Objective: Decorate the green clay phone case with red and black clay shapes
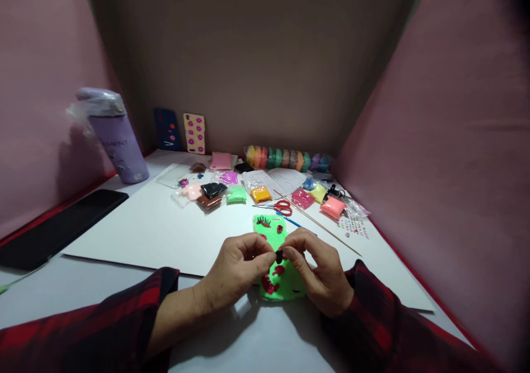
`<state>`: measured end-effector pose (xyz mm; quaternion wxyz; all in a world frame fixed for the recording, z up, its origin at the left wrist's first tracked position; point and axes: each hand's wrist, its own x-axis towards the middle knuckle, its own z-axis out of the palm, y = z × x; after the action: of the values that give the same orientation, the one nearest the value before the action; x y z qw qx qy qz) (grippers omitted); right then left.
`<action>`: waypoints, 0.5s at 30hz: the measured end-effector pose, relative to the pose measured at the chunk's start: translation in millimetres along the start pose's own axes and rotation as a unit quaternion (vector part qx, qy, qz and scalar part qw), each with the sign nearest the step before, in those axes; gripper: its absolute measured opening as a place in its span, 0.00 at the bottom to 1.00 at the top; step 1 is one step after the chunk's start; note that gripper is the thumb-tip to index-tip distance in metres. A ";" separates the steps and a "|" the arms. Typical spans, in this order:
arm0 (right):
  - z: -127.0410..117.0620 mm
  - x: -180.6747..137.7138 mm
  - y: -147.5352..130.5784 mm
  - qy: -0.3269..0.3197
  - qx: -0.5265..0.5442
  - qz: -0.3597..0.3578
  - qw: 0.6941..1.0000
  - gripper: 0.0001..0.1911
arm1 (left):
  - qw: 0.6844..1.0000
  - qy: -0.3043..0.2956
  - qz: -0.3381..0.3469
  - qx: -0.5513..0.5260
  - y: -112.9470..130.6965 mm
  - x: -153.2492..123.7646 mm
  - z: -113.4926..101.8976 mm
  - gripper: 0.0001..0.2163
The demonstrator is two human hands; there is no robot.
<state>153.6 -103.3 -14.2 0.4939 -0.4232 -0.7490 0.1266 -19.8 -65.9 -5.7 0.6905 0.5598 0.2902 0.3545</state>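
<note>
A bright green phone case [276,284] with red and dark clay shapes on it lies on the white sheet [157,229] in front of me. Both hands hover just above it. My left hand [238,271] and my right hand [318,273] meet fingertip to fingertip, pinching a small dark piece of clay [279,255] between them. Both sleeves are red and black plaid.
Small bags of coloured clay [237,195] lie across the sheet, with red scissors [282,207], a thin wooden stick [318,224] and a gem sticker sheet [354,227]. A row of clay packs [285,158] and two decorated cases [194,133] stand at the back. A purple tumbler [118,138] and a black phone [62,227] sit left.
</note>
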 end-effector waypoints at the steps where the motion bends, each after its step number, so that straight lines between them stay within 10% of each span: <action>1: 0.2 0.2 0.0 -0.002 -0.001 -0.006 1.000 0.06 | 1.000 0.000 0.002 0.001 -0.2 0.0 -0.1 0.08; 15: 2.2 0.3 -3.5 -0.009 -0.027 -0.027 0.999 0.06 | 1.000 -0.009 0.001 0.007 -2.1 -1.3 -1.1 0.10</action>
<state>150.0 -104.6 -12.9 0.4791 -0.4148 -0.7675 0.0965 -21.1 -66.6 -7.9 0.6886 0.5684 0.2855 0.3481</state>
